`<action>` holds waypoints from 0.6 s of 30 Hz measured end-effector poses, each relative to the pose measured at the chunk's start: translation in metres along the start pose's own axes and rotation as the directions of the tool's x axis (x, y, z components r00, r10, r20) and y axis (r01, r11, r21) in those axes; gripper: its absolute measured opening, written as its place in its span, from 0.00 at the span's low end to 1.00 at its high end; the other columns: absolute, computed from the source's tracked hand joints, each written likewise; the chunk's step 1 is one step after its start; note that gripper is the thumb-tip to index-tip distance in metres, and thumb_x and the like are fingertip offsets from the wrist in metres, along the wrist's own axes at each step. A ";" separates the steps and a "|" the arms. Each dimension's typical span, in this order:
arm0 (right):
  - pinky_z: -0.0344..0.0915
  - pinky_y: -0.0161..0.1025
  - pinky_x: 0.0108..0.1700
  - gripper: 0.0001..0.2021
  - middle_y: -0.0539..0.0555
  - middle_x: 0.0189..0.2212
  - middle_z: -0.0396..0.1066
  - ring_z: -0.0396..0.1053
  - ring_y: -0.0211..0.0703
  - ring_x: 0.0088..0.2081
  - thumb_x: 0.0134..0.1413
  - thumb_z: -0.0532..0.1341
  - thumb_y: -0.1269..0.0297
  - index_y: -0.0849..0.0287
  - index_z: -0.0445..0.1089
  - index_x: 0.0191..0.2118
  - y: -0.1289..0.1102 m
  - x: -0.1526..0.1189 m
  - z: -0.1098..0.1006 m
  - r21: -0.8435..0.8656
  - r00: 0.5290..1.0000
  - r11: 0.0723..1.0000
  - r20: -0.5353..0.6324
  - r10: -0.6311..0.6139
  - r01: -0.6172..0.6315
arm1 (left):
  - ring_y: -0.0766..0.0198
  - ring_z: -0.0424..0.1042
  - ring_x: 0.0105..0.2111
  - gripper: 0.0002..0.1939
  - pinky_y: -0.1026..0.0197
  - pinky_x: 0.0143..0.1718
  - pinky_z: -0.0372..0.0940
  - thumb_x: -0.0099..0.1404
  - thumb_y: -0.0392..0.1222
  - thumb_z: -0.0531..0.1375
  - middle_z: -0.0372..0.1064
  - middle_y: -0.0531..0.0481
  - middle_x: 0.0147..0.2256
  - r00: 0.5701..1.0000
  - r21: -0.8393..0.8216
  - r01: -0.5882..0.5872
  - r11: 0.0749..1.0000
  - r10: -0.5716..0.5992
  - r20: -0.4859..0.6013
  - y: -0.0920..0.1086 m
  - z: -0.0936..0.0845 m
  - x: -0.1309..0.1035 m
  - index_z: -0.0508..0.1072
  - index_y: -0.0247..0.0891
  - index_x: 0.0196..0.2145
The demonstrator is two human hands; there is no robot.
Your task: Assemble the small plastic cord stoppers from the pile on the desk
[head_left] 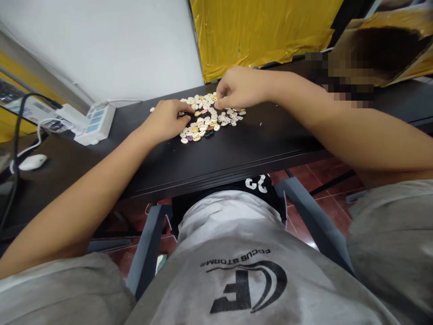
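Observation:
A loose pile of small buttons (204,124), mostly white and cream with some yellow, black and purple ones, lies on the dark table (162,158). At the pile's left side is my left hand (165,118), its thumb and forefinger apart over a few dark buttons, with nothing visible held between them. From the right, my right hand (238,88) reaches over the far edge of the pile. Its fingers are curled toward the thumb in a pinch at the buttons; whatever is between the tips is too small or hidden to make out.
A white power strip (96,124) with a plugged-in adapter stands on the left, near a white mouse (33,162) and a black cable (16,135). Behind the table are a white panel (101,45) and yellow wrapping (260,31). An open cardboard box (352,40) sits at the back right.

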State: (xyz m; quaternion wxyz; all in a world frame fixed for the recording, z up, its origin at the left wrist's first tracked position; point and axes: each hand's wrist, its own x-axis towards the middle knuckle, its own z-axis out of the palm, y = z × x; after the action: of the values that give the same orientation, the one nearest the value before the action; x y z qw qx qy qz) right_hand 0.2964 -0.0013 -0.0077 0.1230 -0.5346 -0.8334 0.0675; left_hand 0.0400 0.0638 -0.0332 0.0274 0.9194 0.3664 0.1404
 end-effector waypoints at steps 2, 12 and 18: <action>0.65 0.44 0.39 0.10 0.53 0.20 0.73 0.73 0.49 0.30 0.61 0.64 0.57 0.56 0.78 0.32 0.000 0.001 0.001 -0.004 1.000 1.000 -0.009 -0.020 0.020 | 0.50 0.78 0.48 0.19 0.47 0.57 0.71 0.66 0.41 0.58 0.84 0.50 0.48 1.000 -0.004 -0.014 1.000 0.014 -0.006 0.000 0.001 0.000 0.86 0.43 0.48; 0.67 0.48 0.41 0.06 0.56 0.24 0.78 0.77 0.57 0.34 0.58 0.67 0.58 0.52 0.80 0.33 -0.002 0.002 0.007 0.043 1.000 0.999 -0.009 0.017 -0.017 | 0.46 0.78 0.58 0.22 0.46 0.64 0.68 0.71 0.41 0.58 0.80 0.47 0.59 0.994 -0.070 -0.113 0.991 0.113 0.003 0.012 0.000 -0.005 0.83 0.45 0.58; 0.67 0.47 0.39 0.07 0.56 0.25 0.78 0.76 0.56 0.34 0.59 0.66 0.59 0.54 0.80 0.35 -0.004 0.002 0.009 -0.003 1.000 1.000 0.001 0.008 -0.008 | 0.46 0.81 0.51 0.17 0.48 0.61 0.69 0.67 0.39 0.60 0.85 0.49 0.48 0.996 -0.114 -0.076 0.991 0.072 -0.044 0.016 0.001 -0.004 0.87 0.46 0.47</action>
State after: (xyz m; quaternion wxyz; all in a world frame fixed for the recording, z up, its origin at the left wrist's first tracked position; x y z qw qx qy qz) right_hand 0.2897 -0.0006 -0.0151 0.1215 -0.5382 -0.8313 0.0671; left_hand 0.0481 0.0489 -0.0328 0.0678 0.9263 0.3238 0.1806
